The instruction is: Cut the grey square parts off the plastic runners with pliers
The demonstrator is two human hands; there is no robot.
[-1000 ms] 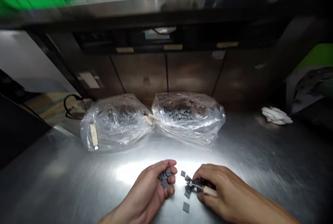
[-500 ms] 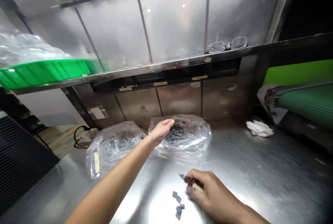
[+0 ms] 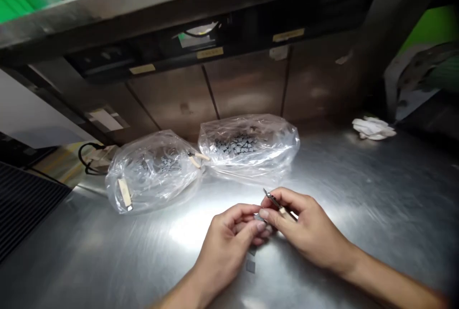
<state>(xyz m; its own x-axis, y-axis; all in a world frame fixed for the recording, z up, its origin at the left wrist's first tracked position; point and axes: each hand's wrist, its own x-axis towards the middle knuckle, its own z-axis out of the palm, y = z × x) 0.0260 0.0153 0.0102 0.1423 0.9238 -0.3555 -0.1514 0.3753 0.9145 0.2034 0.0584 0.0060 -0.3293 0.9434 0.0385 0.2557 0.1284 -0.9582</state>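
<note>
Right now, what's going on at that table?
A person is working with both bare hands at a steel table. The right hand pinches a small metal tool with a cream handle, its tip near a gray tile at the curled fingers of the left hand. Another tile lies on the table below the hands. Farther back sit two clear bags of gray tiles.

Two plastic bags (image 3: 249, 144) on a steel bench (image 3: 358, 194), cloth (image 3: 373, 128) to their right, loose tile (image 3: 250, 266) before them
</note>
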